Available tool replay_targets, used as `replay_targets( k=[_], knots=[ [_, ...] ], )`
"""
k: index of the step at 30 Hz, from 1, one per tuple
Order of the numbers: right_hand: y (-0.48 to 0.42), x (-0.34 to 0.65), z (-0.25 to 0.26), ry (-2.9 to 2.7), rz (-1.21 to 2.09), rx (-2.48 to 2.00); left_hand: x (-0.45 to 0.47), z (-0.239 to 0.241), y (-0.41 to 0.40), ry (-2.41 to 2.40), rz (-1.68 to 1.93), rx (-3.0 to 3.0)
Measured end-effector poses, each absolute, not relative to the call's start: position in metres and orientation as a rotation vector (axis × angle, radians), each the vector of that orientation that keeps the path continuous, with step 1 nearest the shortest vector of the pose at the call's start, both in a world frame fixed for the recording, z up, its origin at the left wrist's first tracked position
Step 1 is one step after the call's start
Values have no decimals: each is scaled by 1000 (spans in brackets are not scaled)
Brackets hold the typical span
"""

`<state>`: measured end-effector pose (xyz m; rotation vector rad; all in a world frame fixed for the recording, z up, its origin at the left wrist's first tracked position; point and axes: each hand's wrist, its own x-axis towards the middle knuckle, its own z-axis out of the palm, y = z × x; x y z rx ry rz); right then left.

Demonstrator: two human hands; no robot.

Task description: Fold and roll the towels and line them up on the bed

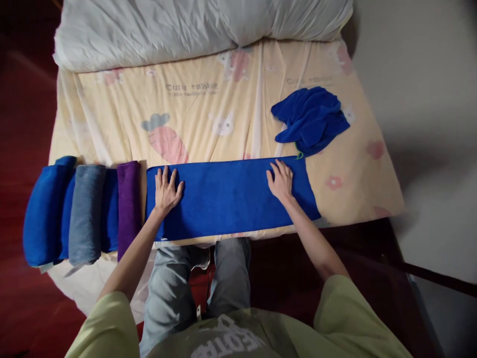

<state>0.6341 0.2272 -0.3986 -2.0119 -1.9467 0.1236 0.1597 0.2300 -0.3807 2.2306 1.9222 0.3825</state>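
Left hand (pixel 166 190) and right hand (pixel 280 180) lie spread, palms flat on the folded blue towel (pixel 227 196) at the bed (pixel 208 119) edge. Rolled towels (pixel 85 211) just left of left hand. Crumpled blue cloth (pixel 311 119) beyond right hand. Duvet (pixel 194 27) farther off.

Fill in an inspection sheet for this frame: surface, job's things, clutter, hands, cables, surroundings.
Surface: bed sheet, pale yellow with a rabbit and carrot print, lightly creased.
Job's things: blue towel, folded into a long strip, flat along the bed's near edge.
Clutter: a row of rolls left of the strip, among them a blue roll, grey roll and purple roll; crumpled blue cloth beyond the strip's right end; white duvet bunched at the far end.
Hands: left hand and right hand flat, open, near the strip's two ends.
Cables: nothing seen.
Surroundings: dark red floor left; grey surface right.
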Motion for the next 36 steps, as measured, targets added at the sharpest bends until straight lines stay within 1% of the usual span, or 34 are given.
replay_targets(
  k=[4,8,12,17,23,29,33,36],
  knots=[
    [241,631,-406,-1930,228,-2113,164,-384,241,2010,394,2137],
    [248,636,-395,-1855,248,-2182,169,-369,227,2027,387,2114],
    [198,636,-389,-1858,188,-2149,170,-366,166,1969,341,2149],
    [128,675,-396,-1831,227,-2251,162,-370,103,1968,299,2146],
    [99,708,-401,-1714,184,-2354,159,-370,87,1959,314,2155],
    [97,705,-404,-1670,193,-2401,159,-372,84,2038,349,2125],
    [89,698,-409,-1519,113,-2447,160,-373,67,1977,374,2124],
    [86,695,-407,-1393,188,-2536,162,-374,56,1962,393,2101]
  ],
)
